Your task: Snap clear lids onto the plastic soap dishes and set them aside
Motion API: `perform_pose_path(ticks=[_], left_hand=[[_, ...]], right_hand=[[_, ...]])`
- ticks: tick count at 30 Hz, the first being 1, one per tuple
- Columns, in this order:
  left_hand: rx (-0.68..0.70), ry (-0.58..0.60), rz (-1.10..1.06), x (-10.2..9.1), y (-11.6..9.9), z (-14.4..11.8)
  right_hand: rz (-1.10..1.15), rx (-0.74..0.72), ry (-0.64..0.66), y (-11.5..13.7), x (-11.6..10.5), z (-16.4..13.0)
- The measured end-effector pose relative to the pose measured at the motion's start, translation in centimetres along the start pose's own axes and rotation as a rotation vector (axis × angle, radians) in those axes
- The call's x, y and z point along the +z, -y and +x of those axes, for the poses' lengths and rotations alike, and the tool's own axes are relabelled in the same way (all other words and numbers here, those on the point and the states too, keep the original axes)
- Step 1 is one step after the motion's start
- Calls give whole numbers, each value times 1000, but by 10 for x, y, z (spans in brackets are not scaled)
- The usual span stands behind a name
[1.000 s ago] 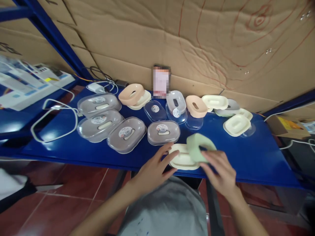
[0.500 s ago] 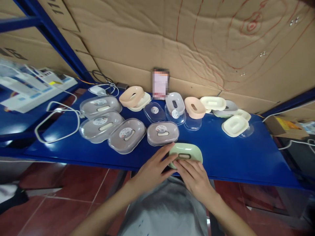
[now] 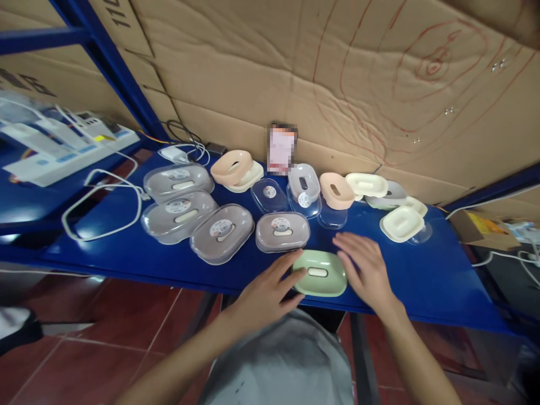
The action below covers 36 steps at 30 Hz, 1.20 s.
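A green soap dish [image 3: 327,284] lies at the table's front edge, with a pale cream bar showing in its middle slot. My left hand [image 3: 274,284] holds its left end, thumb at the near side and fingers along the far side. Just off the dish's right end is my right hand [image 3: 365,264], open, fingers stretched forward, holding nothing. Beyond its fingertips a clear lid [image 3: 332,218] lies below a peach dish [image 3: 337,191]. Close behind the green dish sits a lidded grey soap dish [image 3: 274,239] with a round label.
Several more lidded grey dishes [image 3: 221,247] stand at the left. Cream dishes [image 3: 400,225] lie at the right, a stacked peach dish [image 3: 232,166] at the back. A phone [image 3: 282,149] leans on the cardboard wall. White cable [image 3: 70,236] and a power strip [image 3: 76,154] are far left.
My right hand has left the green dish and moved right and forward, opening out. The dish's slot, dark before, now shows a pale bar. My left hand stays on the dish.
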<state>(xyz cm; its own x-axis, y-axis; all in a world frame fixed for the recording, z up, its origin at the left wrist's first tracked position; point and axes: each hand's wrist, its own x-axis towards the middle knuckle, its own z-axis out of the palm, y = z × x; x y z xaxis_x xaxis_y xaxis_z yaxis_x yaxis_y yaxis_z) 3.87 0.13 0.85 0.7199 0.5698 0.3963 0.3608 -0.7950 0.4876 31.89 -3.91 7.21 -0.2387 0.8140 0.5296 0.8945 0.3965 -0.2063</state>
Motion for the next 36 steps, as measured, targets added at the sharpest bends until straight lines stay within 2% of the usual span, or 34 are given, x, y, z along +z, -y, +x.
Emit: perform_pose_path(ticks=[2, 6, 8, 10, 13, 16, 19, 24, 26, 30, 32, 36], left_hand=[[-7, 6, -12, 0, -1, 0], [5, 15, -26, -1, -1, 1], [7, 20, -24, -1, -1, 1], [-3, 25, -23, -2, -1, 1], [-13, 36, -34, -3, -1, 0], [-18, 25, -65, -3, -2, 0], [-40, 14, -85, -3, -2, -1], [-58, 29, -69, -2, -2, -2], [-55, 29, -73, -2, -1, -2], [-65, 48, -88, -3, 1, -3], [-69, 65, -93, -3, 1, -3], [-59, 61, -94, -4, 2, -2]], right_hand=[[-24, 65, -47, -9, 8, 41], [-236, 147, 119, -11, 44, 125], [-327, 158, 191, -11, 60, 152], [-382, 151, 202, -17, 65, 165], [-408, 195, 124, -40, 56, 157], [-409, 254, 70, -65, 41, 128], [-370, 208, 71, -76, 39, 99], [-323, 153, -42, -67, 54, 76], [-276, 57, -4, -58, 57, 73], [-232, -109, 176, -41, 62, 72], [-265, -102, 209, -37, 67, 74], [-325, -53, 173, -40, 78, 79]])
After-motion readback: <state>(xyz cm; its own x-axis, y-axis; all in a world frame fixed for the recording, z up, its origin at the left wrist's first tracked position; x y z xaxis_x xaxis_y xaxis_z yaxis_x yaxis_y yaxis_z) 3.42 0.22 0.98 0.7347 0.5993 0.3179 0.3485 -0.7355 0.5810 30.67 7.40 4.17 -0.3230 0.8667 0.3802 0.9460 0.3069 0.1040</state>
